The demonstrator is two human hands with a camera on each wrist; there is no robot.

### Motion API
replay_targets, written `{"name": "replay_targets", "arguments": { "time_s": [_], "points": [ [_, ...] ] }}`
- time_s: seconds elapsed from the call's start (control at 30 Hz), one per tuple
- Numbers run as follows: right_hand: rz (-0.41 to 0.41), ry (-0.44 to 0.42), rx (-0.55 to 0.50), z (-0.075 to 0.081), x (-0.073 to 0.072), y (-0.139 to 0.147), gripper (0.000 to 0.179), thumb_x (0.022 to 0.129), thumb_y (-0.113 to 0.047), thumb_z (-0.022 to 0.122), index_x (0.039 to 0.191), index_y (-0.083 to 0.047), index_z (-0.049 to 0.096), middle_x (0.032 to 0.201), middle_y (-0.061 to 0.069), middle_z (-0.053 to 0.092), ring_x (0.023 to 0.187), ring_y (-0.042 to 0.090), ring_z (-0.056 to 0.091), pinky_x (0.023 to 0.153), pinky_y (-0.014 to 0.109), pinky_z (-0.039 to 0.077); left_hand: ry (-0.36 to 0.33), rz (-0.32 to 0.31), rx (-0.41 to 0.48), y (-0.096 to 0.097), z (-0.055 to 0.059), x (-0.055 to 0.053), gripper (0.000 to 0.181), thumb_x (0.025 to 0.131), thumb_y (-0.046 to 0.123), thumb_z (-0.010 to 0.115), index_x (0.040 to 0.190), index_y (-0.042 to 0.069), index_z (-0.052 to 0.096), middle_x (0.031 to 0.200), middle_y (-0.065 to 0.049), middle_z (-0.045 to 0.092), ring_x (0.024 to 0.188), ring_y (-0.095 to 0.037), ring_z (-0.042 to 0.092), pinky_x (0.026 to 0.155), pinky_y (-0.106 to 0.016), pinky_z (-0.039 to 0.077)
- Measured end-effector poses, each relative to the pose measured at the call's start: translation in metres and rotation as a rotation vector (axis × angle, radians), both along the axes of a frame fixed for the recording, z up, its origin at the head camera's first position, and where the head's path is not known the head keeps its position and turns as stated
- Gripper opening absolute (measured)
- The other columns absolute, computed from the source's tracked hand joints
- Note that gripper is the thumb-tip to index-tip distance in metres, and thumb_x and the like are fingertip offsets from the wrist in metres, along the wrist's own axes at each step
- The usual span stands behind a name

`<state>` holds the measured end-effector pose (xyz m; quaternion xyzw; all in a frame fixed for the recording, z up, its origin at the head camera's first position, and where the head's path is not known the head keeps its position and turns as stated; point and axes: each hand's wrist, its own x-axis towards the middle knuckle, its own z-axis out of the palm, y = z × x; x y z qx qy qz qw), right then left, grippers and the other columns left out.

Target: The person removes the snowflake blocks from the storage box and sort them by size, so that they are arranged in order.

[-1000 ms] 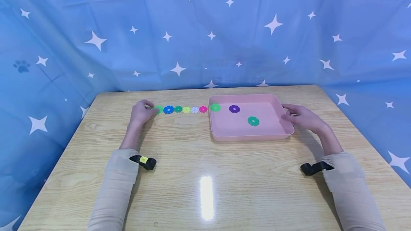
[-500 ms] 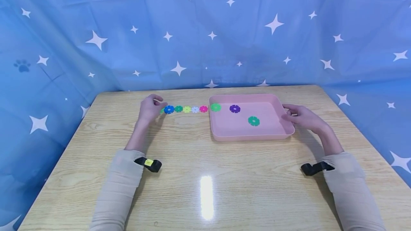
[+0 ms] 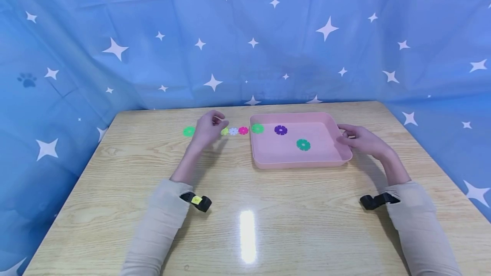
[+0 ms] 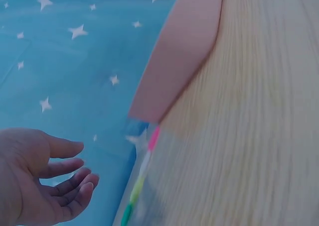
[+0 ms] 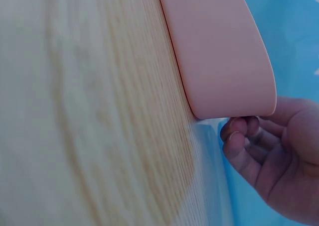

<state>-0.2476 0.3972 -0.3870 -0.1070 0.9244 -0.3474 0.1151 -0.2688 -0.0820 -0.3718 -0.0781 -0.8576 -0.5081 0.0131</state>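
Left hand over the row of flower discs, right hand holding the pink tray at its right rim.

Left hand hovers above the disc row near the tabletop's far edge, fingers loosely curled, nothing gripped per the left wrist view; it hides the blue and dark green discs. Visible in the row: light green disc left of the hand, then yellow disc, white disc, pink disc running toward the tray's left wall. Right hand's fingers curl onto the tray's right rim, thumb on the wall. Inside the tray: green disc at the far left corner, purple disc, teal disc near the middle. Light wood tabletop with a glare streak near the front edge. Blue star-print curtain behind and at both sides.
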Motion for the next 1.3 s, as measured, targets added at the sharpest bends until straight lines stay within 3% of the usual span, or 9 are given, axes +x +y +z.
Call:
{"name": "replay_targets", "arguments": {
  "time_s": [0.4,0.7,0.9,1.1,1.3],
  "points": [
    [0.001,0.004,-0.011,-0.001,0.0,0.001,0.063,0.105,-0.018,0.055,0.155,0.007,0.026,0.097,0.015,0.056,0.07,0.023,0.049,0.06,0.033,0.04,0.023,-0.132,-0.028,0.07,0.007,0.005,0.03,0.101,0.014,0.063,0.125,-0.002,0.06,0.111,-0.013,0.064,0.101,-0.025,0.061,0.087,-0.033,0.054],
    [0.002,-0.001,-0.027,-0.002,0.001,0.002,0.063,0.105,-0.017,0.055,0.155,0.007,0.026,0.095,0.014,0.056,0.069,0.025,0.049,0.059,0.034,0.041,-0.013,-0.195,-0.087,0.111,0.001,0.006,0.038,0.1,0.013,0.062,0.134,-0.002,0.055,0.13,-0.02,0.058,0.116,-0.03,0.058,0.097,-0.036,0.05],
    [0.008,0.003,-0.028,0.002,0.003,-0.001,0.062,0.105,-0.018,0.056,0.154,0.008,0.028,0.096,0.015,0.057,0.07,0.022,0.049,0.06,0.033,0.041,-0.025,-0.196,-0.111,0.131,-0.009,0.003,0.042,0.099,0.011,0.063,0.138,-0.002,0.052,0.134,-0.018,0.055,0.118,-0.03,0.055,0.101,-0.037,0.048],
    [0.014,0.0,-0.037,0.003,0.003,-0.001,0.062,0.104,-0.018,0.056,0.154,0.008,0.029,0.097,0.015,0.058,0.071,0.021,0.051,0.06,0.032,0.043,-0.082,-0.122,-0.134,0.144,-0.016,0.0,0.047,0.1,0.01,0.061,0.144,0.004,0.047,0.137,-0.015,0.057,0.117,-0.025,0.059,0.102,-0.037,0.049],
    [0.012,0.005,-0.027,0.003,0.002,0.001,0.062,0.104,-0.018,0.057,0.154,0.007,0.03,0.096,0.014,0.058,0.069,0.024,0.049,0.058,0.03,0.04,-0.101,-0.112,-0.208,0.15,-0.019,-0.001,0.047,0.1,0.011,0.061,0.145,0.006,0.045,0.123,-0.013,0.064,0.105,-0.022,0.062,0.097,-0.035,0.052]
  ]
}}
